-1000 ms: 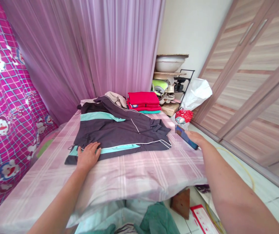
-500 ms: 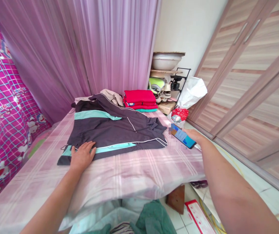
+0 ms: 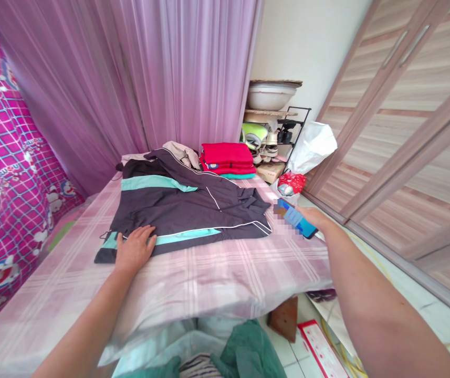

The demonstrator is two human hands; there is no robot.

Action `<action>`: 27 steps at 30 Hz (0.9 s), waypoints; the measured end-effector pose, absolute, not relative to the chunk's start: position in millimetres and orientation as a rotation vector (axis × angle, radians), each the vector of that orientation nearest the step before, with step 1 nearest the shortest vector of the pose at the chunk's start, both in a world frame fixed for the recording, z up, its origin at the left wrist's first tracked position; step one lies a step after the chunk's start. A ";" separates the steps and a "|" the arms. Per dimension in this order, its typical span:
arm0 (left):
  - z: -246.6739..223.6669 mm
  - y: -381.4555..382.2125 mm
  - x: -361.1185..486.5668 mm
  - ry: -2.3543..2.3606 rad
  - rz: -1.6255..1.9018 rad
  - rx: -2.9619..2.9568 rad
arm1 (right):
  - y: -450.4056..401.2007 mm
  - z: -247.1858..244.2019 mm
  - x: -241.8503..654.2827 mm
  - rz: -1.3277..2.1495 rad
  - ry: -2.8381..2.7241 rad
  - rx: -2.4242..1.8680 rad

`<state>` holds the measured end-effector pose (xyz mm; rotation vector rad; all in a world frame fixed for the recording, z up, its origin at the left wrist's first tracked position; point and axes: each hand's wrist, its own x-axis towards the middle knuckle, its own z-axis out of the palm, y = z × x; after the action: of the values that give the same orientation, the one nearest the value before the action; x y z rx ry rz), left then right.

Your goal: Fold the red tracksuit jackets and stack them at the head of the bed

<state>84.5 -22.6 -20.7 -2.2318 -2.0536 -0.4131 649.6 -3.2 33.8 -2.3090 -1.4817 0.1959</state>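
A dark jacket [image 3: 177, 205] with turquoise panels and white piping lies spread on the table with a pink checked cloth [image 3: 209, 278]. On its near left edge rests my left hand [image 3: 135, 249], laid flat with the fingers apart, touching the fabric and a turquoise strip. At the table's right side my right hand [image 3: 312, 216] grips a smartphone [image 3: 297, 219] with its screen lit. The phone is tilted, just right of the jacket's collar end, and its left end is blurred out. Most of my right fingers are hidden behind it.
Folded red clothes [image 3: 227, 156] over a green piece sit at the table's far side, beside a crumpled beige garment [image 3: 183, 155]. Behind stands a shoe rack [image 3: 295, 126] bearing a basin [image 3: 272, 97]. A wardrobe [image 3: 401, 131] lines the right; a red-and-white box [image 3: 321, 346] lies on the floor.
The camera view has shifted very slightly. Both hands, the jacket and the phone keep their places.
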 end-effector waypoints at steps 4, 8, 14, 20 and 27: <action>-20.8 -22.2 84.2 -2.056 -0.408 -2.234 | -4.6 34.0 645.5 0.359 -1.582 -2.396; -21.2 -21.9 83.9 -2.067 -0.407 -2.233 | -14.2 29.9 627.2 0.297 -1.581 -2.488; -21.2 -21.8 83.7 -2.052 -0.423 -2.234 | -41.7 -3.2 567.0 -0.086 -1.668 -2.588; -19.2 -23.2 84.6 -2.067 -0.404 -2.239 | -44.4 -5.0 553.2 -0.183 -1.570 -2.666; -22.5 -20.6 82.9 -2.068 -0.424 -2.237 | -20.9 28.2 619.1 0.121 -1.643 -2.545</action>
<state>82.9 -20.6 -22.5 -2.2367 -2.0679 -0.4236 619.1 -20.9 28.2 -2.5448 -1.6431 0.1212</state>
